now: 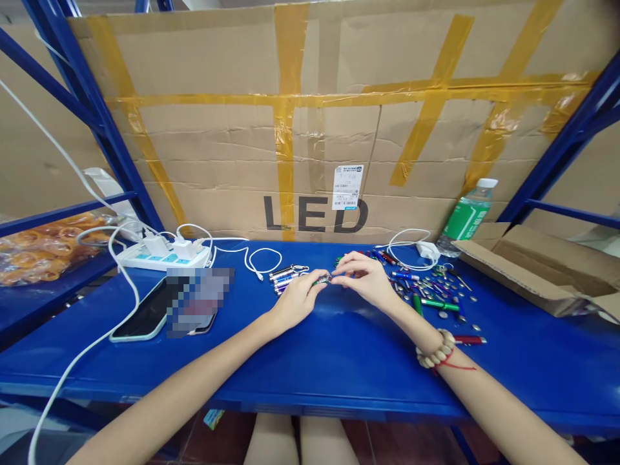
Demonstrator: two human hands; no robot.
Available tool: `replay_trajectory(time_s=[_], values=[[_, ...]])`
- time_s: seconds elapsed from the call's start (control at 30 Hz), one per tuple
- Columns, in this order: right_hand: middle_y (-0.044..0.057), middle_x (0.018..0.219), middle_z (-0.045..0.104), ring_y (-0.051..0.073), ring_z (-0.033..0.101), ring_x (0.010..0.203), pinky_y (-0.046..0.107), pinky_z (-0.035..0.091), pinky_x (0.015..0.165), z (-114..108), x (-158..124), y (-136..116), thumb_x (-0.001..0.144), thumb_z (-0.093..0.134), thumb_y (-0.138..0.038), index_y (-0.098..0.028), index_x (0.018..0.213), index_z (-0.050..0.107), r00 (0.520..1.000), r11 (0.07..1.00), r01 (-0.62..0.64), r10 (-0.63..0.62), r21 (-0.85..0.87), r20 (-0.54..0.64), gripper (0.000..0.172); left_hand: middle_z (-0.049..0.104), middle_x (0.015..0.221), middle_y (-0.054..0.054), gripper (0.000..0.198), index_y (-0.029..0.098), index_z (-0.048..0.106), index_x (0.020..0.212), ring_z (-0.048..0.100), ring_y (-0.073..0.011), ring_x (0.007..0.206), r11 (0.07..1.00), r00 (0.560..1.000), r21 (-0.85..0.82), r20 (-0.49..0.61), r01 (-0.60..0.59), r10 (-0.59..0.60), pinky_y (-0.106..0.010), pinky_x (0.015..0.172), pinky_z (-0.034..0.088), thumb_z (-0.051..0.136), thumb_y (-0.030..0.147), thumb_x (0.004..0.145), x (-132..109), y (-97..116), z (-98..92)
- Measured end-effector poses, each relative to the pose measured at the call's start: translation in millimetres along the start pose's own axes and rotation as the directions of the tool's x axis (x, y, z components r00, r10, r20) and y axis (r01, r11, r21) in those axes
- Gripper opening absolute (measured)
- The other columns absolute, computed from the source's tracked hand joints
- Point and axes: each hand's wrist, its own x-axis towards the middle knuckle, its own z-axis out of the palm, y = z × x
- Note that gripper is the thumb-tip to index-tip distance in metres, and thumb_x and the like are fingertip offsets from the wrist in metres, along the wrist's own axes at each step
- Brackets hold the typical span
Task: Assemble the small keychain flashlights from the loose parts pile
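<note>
A flattened cardboard sheet (339,123) criss-crossed with yellow tape and printed "LED" fills the view from 10 to 2 o'clock, standing upright behind a blue shelf surface (339,361) framed by blue steel uprights. At 3 o'clock an open cardboard box (533,268) lies on the shelf, with a green-labelled water bottle (467,216) standing just beside its far corner. At 9 o'clock a white power strip (162,258) carries plugged-in chargers and looping white cables, and a phone (143,313) lies face up just below it, beside a pixelated patch. Farther left, on a lower shelf, a clear bag of orange rings (39,248) rests.

Near the centre, both bare forearms reach in from 6 o'clock. The left hand (295,300) and the right hand (368,281), wrist ringed by a beaded bracelet (436,352), meet fingertip to fingertip, each pinching one end of a small keychain flashlight (325,279) held just above the shelf. At 11 o'clock from the hands lies a short row of silver and blue flashlights (285,276); at 3 o'clock from them a scatter of coloured flashlights and small loose parts (436,290) spreads across the surface, a white charger (426,250) and its coiled cable beyond.
</note>
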Motion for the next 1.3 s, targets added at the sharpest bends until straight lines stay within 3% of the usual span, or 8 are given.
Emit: replay_trajectory(time_s=[0.13,0.4,0.57,0.73,0.93,1.03,1.17,1.3], values=[[0.004,0.078,0.059,0.009,0.055,0.060,0.023,0.047,0.056,-4.8,-0.9,0.0,0.071,0.066,-0.035,-0.021,0.072,0.072,0.989,0.984,0.139,-0.131,-0.115,0.074,0.015,0.063,0.098,-0.003,0.021,0.020,0.053,0.103,0.058,-0.0166,0.089,0.999,0.998,-0.028,0.060,0.025,-0.023,-0.027,0.079,0.043,0.037,0.025,0.091,0.0,-1.4,-0.1],[0.003,0.074,0.060,0.009,0.055,0.065,0.022,0.044,0.060,-6.8,-2.6,-3.5,0.074,0.064,-0.036,-0.021,0.071,0.072,0.961,0.925,0.274,-0.253,-0.263,0.111,0.017,0.062,0.102,-0.004,0.022,0.019,0.055,0.101,0.058,-0.0172,0.093,1.000,0.992,0.006,0.130,-0.004,0.003,-0.027,0.083,0.042,0.036,0.024,0.091,-1.2,1.0,-3.8],[0.002,0.074,0.060,0.009,0.055,0.067,0.020,0.044,0.062,-4.4,-7.3,1.3,0.075,0.063,-0.033,-0.020,0.071,0.071,0.947,0.901,0.305,-0.253,-0.310,0.196,0.016,0.062,0.100,-0.005,0.021,0.017,0.054,0.100,0.057,-0.0180,0.093,0.997,0.974,0.080,0.225,-0.010,-0.008,-0.028,0.082,0.043,0.036,0.023,0.091,-5.6,0.2,-7.5],[0.002,0.075,0.059,0.009,0.055,0.069,0.021,0.044,0.065,-2.3,-10.3,3.4,0.077,0.061,-0.033,-0.019,0.071,0.070,0.952,0.919,0.275,-0.221,-0.281,0.210,0.018,0.061,0.102,-0.005,0.020,0.018,0.053,0.100,0.057,-0.0177,0.095,0.997,0.972,0.079,0.232,-0.001,-0.018,-0.028,0.083,0.043,0.036,0.023,0.091,-7.4,1.5,-8.4],[0.004,0.070,0.060,0.009,0.054,0.063,0.021,0.043,0.057,6.6,-9.8,-0.4,0.073,0.064,-0.034,-0.016,0.066,0.067,0.992,0.978,0.102,-0.086,-0.181,0.093,0.020,0.062,0.096,-0.004,0.015,0.018,0.051,0.096,0.058,-0.0167,0.089,1.000,0.984,0.012,0.180,0.019,-0.021,-0.027,0.079,0.044,0.037,0.022,0.090,-7.1,3.2,-9.2],[0.004,0.067,0.059,0.008,0.051,0.054,0.021,0.043,0.052,9.9,-8.5,-6.0,0.068,0.066,-0.039,-0.014,0.059,0.064,0.991,0.992,-0.091,0.099,-0.088,0.087,0.027,0.062,0.097,-0.004,0.013,0.019,0.050,0.095,0.058,-0.0169,0.090,1.000,0.988,0.006,0.152,0.014,-0.015,-0.027,0.079,0.044,0.039,0.021,0.089,-7.6,3.7,-9.0],[0.001,0.059,0.055,0.006,0.048,0.046,0.018,0.036,0.042,7.7,-7.1,-13.8,0.059,0.069,-0.051,-0.012,0.059,0.060,0.870,0.889,-0.455,0.436,0.037,0.231,0.040,0.062,0.096,-0.006,0.008,0.017,0.049,0.090,0.059,-0.0180,0.089,0.998,0.996,0.043,0.086,-0.037,0.034,-0.029,0.078,0.045,0.042,0.020,0.088,-9.0,4.5,-7.5],[-0.001,0.051,0.051,0.003,0.041,0.045,0.015,0.030,0.039,3.2,-6.4,-18.3,0.057,0.066,-0.058,-0.011,0.060,0.058,0.766,0.792,-0.606,0.552,0.081,0.329,0.049,0.063,0.088,-0.006,0.010,0.017,0.051,0.085,0.059,-0.0180,0.084,0.991,0.995,0.093,-0.006,-0.095,0.096,-0.029,0.076,0.046,0.043,0.022,0.087,-9.6,7.1,-6.5]])
